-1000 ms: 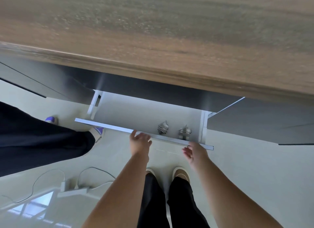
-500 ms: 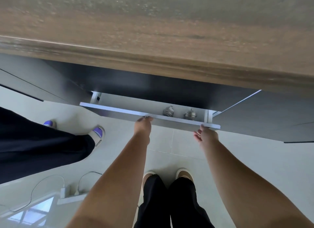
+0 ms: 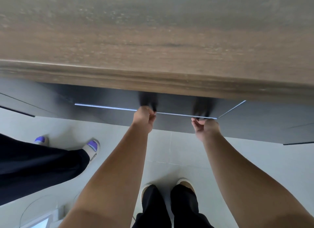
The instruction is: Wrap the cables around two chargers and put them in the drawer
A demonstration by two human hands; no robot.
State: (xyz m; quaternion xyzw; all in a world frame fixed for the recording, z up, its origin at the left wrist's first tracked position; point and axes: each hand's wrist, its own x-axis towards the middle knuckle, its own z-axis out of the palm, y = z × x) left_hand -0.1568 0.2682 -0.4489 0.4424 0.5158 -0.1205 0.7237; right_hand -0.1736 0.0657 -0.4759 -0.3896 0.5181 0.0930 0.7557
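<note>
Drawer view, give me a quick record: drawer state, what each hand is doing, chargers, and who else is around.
drawer: pushed nearly flush under the desk
left hand: fingers curled at the drawer's top edge
right hand: at the top edge near the drawer's right end; grip unclear
chargers: not visible
bystander: dark trousers and slippers at left

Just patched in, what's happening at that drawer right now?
A person stands at a wooden counter, both hands at the top edge of the dark drawer beneath it. The left hand and right hand have fingers curled at that edge. The drawer looks nearly or fully shut; nothing inside shows, so the chargers are out of sight. A second person's slippered foot stands at left.
</note>
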